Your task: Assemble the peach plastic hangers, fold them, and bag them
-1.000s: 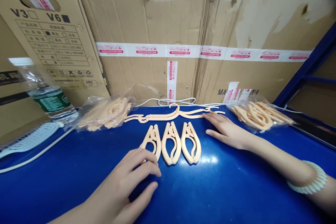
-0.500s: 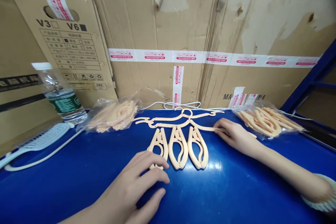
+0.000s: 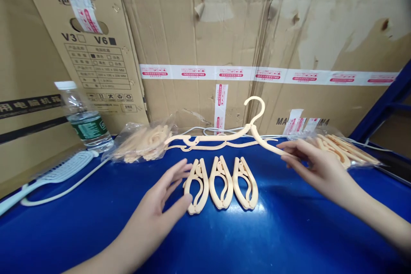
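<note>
My right hand (image 3: 316, 165) grips one arm of an unfolded peach plastic hanger (image 3: 221, 138), which is raised off the table with its hook upward. Behind and below it, a second unfolded hanger (image 3: 208, 147) lies on the blue table. In front lie three folded hangers side by side: a left one (image 3: 205, 190), a middle one (image 3: 228, 186) and a right one (image 3: 253, 184). My left hand (image 3: 160, 197) is beside the left folded hanger, thumb and fingers apart, holding nothing; whether the thumb touches that hanger I cannot tell.
Clear bags of folded hangers lie at the left (image 3: 141, 143) and, partly behind my right hand, at the right (image 3: 356, 152). A water bottle (image 3: 86, 124), a pale hairbrush (image 3: 64, 169) and a white cable (image 3: 61, 192) are at the left. Cardboard (image 3: 192, 34) stands along the back.
My right hand has lifted the unfolded hanger off the table and moved it right. My left hand has shifted left, off the left folded hanger. The view has shifted slightly.
</note>
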A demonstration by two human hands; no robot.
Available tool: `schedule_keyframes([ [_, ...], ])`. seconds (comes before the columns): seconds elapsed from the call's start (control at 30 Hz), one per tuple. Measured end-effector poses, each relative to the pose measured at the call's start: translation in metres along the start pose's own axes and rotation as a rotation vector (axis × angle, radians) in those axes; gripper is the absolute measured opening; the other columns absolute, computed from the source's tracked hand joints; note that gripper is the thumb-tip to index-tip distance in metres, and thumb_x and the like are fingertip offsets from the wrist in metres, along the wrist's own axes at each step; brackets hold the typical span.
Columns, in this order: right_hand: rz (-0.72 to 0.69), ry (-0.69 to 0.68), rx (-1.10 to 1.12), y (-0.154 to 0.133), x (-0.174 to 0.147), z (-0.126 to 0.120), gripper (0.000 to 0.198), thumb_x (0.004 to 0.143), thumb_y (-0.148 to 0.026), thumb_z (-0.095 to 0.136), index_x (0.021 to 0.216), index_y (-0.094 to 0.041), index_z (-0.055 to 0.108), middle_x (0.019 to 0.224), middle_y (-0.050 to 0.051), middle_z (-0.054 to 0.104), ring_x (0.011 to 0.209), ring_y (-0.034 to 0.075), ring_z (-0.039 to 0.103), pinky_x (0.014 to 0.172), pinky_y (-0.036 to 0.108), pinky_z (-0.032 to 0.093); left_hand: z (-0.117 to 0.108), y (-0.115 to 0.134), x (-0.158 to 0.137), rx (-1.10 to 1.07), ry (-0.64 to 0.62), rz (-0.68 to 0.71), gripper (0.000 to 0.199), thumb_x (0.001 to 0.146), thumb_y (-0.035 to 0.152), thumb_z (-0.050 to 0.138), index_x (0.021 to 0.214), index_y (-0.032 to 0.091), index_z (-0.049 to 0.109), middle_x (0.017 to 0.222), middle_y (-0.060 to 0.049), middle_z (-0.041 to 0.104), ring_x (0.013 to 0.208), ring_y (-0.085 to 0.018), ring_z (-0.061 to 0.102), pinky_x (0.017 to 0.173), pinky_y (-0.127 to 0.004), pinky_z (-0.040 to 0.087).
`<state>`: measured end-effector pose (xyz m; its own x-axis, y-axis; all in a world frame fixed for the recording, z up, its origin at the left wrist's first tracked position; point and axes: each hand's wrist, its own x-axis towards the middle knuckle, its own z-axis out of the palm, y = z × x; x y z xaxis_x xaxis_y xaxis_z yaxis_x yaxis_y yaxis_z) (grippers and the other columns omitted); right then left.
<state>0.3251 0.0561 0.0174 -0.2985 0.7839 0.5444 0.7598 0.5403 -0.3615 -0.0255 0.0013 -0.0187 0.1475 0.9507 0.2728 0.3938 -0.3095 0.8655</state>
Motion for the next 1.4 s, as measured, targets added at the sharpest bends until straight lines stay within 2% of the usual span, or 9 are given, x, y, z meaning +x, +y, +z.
schedule_keyframes([
  [0.13, -0.062, -0.063, 0.001, -0.015, -0.005, 0.005, 0.023, 0.095, -0.037, 0.046, 0.107, -0.022, 0.057, 0.084, 0.005, 0.067, 0.069, 0.019, 0.063, 0.057, 0.029, 0.050, -0.002, -0.001, 0.010, -0.214, 0.145, -0.177, 0.069, 0.084, 0.045, 0.058, 0.143, 0.023, 0.028, 0.145, -0.015, 0.044, 0.125, -0.030, 0.054, 0.104, -0.045, 0.046],
  [0.27, -0.143, -0.155, 0.004, -0.021, -0.010, 0.013, 0.019, 0.097, -0.031, 0.044, 0.109, -0.022, 0.056, 0.096, 0.006, 0.068, 0.081, 0.019, 0.066, 0.068, 0.029, 0.052, 0.000, 0.010, 0.010, -0.269, 0.123, -0.190, 0.079, 0.077, 0.044, 0.065, 0.144, 0.023, 0.028, 0.142, -0.013, 0.047, 0.116, -0.028, 0.059, 0.100, -0.041, 0.049],
  [0.4, -0.196, -0.216, 0.020, -0.025, -0.014, 0.015, 0.016, 0.097, -0.025, 0.043, 0.110, -0.024, 0.053, 0.098, 0.004, 0.067, 0.082, 0.016, 0.065, 0.068, 0.026, 0.052, 0.003, 0.014, 0.005, -0.198, 0.004, -0.211, 0.068, 0.077, 0.042, 0.066, 0.137, 0.023, 0.042, 0.128, -0.011, 0.059, 0.110, -0.026, 0.061, 0.092, -0.035, 0.052],
  [0.53, -0.261, -0.201, 0.007, -0.029, -0.015, 0.015, 0.020, 0.097, -0.022, 0.045, 0.116, -0.024, 0.052, 0.100, 0.005, 0.065, 0.085, 0.015, 0.064, 0.070, 0.025, 0.051, 0.002, 0.015, 0.006, -0.169, -0.009, -0.178, 0.051, 0.079, 0.041, 0.065, 0.125, 0.021, 0.055, 0.103, -0.007, 0.068, 0.093, -0.022, 0.065, 0.079, -0.028, 0.054],
  [0.67, -0.352, -0.134, -0.065, -0.026, -0.013, 0.014, 0.030, 0.096, -0.018, 0.045, 0.125, -0.022, 0.052, 0.099, 0.007, 0.064, 0.085, 0.016, 0.062, 0.071, 0.026, 0.050, -0.001, 0.018, 0.010, -0.180, 0.024, -0.165, 0.038, 0.079, 0.041, 0.065, 0.111, 0.020, 0.064, 0.083, -0.002, 0.068, 0.075, -0.017, 0.065, 0.071, -0.024, 0.054],
  [0.8, -0.436, -0.013, -0.211, -0.021, -0.010, 0.010, 0.026, 0.094, -0.018, 0.049, 0.117, -0.020, 0.060, 0.089, 0.007, 0.067, 0.081, 0.020, 0.059, 0.070, 0.032, 0.047, -0.003, 0.016, 0.009, -0.198, 0.043, -0.184, 0.035, 0.079, 0.042, 0.067, 0.105, 0.019, 0.066, 0.077, -0.001, 0.070, 0.065, -0.015, 0.065, 0.065, -0.024, 0.055],
  [1.07, -0.452, 0.179, -0.520, -0.020, -0.015, 0.007, 0.014, 0.094, -0.023, 0.053, 0.102, -0.015, 0.062, 0.092, 0.007, 0.073, 0.070, 0.019, 0.066, 0.060, 0.030, 0.043, -0.002, 0.019, 0.007, -0.201, 0.057, -0.196, 0.038, 0.078, 0.042, 0.068, 0.107, 0.017, 0.067, 0.066, -0.001, 0.070, 0.065, -0.017, 0.066, 0.065, -0.024, 0.055],
  [1.27, -0.502, 0.249, -0.669, -0.022, -0.016, 0.006, 0.016, 0.093, -0.014, 0.051, 0.103, -0.018, 0.062, 0.099, 0.006, 0.074, 0.062, 0.017, 0.065, 0.056, 0.029, 0.042, -0.003, 0.022, 0.008, -0.202, 0.086, -0.194, 0.037, 0.075, 0.042, 0.071, 0.103, 0.019, 0.070, 0.075, -0.002, 0.072, 0.065, -0.015, 0.065, 0.064, -0.022, 0.055],
  [1.4, -0.489, 0.264, -0.755, -0.025, -0.015, 0.005, 0.019, 0.093, -0.012, 0.048, 0.102, -0.019, 0.063, 0.103, 0.008, 0.072, 0.061, 0.018, 0.065, 0.052, 0.030, 0.041, -0.003, 0.021, 0.007, -0.211, 0.067, -0.192, 0.036, 0.076, 0.042, 0.069, 0.104, 0.019, 0.069, 0.066, 0.000, 0.070, 0.065, -0.016, 0.066, 0.065, -0.023, 0.055],
])
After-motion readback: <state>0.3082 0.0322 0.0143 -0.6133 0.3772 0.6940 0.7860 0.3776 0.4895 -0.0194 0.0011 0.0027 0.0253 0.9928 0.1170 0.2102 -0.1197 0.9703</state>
